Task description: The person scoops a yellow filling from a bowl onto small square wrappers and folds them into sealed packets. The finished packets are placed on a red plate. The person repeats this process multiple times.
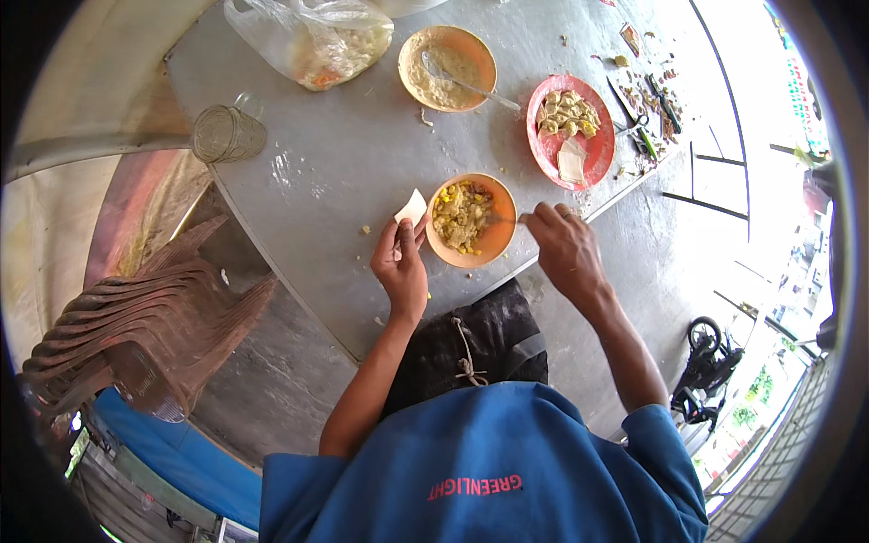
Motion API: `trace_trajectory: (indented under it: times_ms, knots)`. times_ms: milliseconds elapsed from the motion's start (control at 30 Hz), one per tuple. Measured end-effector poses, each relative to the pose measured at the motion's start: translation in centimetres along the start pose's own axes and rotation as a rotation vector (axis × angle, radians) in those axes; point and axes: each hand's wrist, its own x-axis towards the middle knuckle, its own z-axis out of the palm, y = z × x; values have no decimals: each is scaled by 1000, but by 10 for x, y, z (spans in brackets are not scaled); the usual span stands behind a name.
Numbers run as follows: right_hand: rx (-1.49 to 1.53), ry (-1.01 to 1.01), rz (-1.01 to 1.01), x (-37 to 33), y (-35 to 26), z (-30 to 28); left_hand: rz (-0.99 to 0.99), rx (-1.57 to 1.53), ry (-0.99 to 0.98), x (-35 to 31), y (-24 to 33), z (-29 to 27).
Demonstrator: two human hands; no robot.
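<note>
left hand (401, 265) pinches a white wrapper (411, 209) — right hand (563, 246) grips a utensil (503, 218) in the orange bowl (496, 242).

bowl of filling (471, 220): placed at the table (362, 154) near edge, between both hands
wrapper (410, 209): held just left of it
plate (571, 130): at the right edge
second bowl (447, 68): behind
</note>
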Motion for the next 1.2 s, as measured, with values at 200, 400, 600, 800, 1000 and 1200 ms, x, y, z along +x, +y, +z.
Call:
trace_trajectory:
  times_ms: [200,400,600,800,1000,1200]
  knots:
    - [-383,-124,-168,26,-26,-41,57,121,-109,-1,-6,-9]
    - [-364,-463,-175,42,-26,-29,247,356,-166,-1,-12,-18]
    - [64,-512,91,37,-8,-4,191,301,-217,1,-4,-21]
    - [-49,-15,-130,-26,-36,9,107,141,-205,-2,8,-36]
    - [549,-236,-130,-27,-73,85,107,175,-45,-18,25,-68]
    - [512,-245,-169,-34,-84,119,46,280,149,-64,29,-93]
